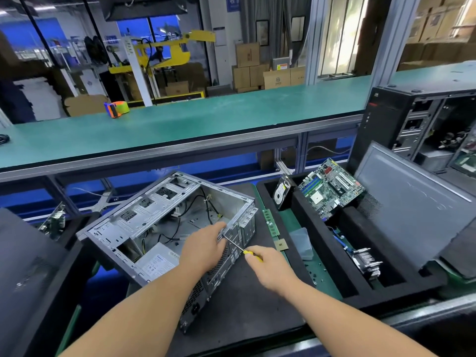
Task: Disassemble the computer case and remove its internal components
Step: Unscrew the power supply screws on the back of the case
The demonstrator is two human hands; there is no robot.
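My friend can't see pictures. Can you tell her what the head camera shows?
A person's right hand holds a yellow screwdriver against the rear edge of an open grey computer case, while the left hand grips that edge. To the right, a motherboard and hard drive sit in black foam trays.

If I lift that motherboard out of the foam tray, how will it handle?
The motherboard is probably stiff and light: a thin flat board. It leans tilted on the foam tray, so it may slide when nudged. It is likely fragile, given the exposed slots and chips; holding it by the edges seems safest.
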